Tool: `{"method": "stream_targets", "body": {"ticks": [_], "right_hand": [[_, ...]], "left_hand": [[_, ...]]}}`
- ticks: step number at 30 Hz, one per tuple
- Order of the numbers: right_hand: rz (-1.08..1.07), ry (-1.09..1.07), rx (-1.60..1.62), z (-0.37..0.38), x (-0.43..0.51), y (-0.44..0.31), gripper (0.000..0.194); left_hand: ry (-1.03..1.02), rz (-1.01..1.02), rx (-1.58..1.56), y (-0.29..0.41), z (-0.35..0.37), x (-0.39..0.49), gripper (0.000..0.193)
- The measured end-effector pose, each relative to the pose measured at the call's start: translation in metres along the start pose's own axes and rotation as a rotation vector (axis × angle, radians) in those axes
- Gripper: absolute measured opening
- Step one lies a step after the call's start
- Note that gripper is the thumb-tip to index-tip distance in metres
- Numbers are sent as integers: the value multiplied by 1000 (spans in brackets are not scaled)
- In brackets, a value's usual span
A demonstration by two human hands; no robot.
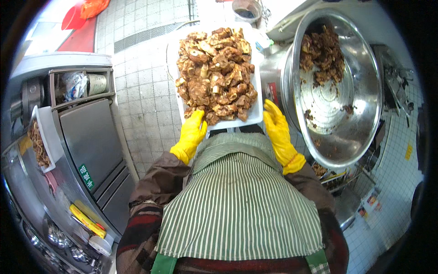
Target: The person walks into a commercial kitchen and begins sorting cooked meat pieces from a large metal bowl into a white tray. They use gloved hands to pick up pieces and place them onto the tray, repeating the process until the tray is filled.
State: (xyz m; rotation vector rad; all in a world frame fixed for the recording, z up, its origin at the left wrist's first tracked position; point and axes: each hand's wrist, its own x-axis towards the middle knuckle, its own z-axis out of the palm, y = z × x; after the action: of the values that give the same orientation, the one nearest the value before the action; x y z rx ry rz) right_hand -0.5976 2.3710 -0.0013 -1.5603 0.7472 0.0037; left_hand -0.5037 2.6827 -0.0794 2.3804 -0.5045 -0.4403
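A white plastic tray [257, 102] heaped with brown bone-in meat chunks [215, 75] lies before me. My left hand [193, 132], in a yellow rubber glove, is at the tray's near left edge, its fingers against the meat there; whether it grips anything cannot be told. My right hand [278, 128], gloved the same way, is beside the near right corner of the tray with its fingers apart and nothing in them. To the right stands a large steel basin [359, 133], tilted in view, with more meat pieces [323, 54] on its far side and scraps near its bottom.
A steel cabinet counter [92, 130] runs along the left, bearing another white tray [46, 137] of food and a yellow box [87, 221]. Beyond the meat tray is a clear tub [246, 10] of dark liquid. A red bucket [73, 17] stands at the far left. The floor is tiled.
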Motion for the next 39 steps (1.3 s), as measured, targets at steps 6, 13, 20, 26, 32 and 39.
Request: {"method": "stream_targets", "body": {"ticks": [6,13,20,26,32,39], "right_hand": [[-11,33,76,-29,-10,-20,43],[-238,-193,129,-32,19,-47,42],[-141,-498,121,-47,55,-60,38],[-191,-572,16,-25,47,-31,34],[-31,-726,-103,60,9,6,31],[18,-673,-228,184,-56,43,36]], "left_hand": [[-135,-183,-78,9,6,-29,45],[-202,-538,-57,1,12,-65,48],[-160,-861,-190,40,35,-156,48],[-100,-907,-330,39,30,-208,50],[-7,-805,-218,-20,-1,-285,49],[-105,-1035,-289,-128,-46,-439,51]]}}
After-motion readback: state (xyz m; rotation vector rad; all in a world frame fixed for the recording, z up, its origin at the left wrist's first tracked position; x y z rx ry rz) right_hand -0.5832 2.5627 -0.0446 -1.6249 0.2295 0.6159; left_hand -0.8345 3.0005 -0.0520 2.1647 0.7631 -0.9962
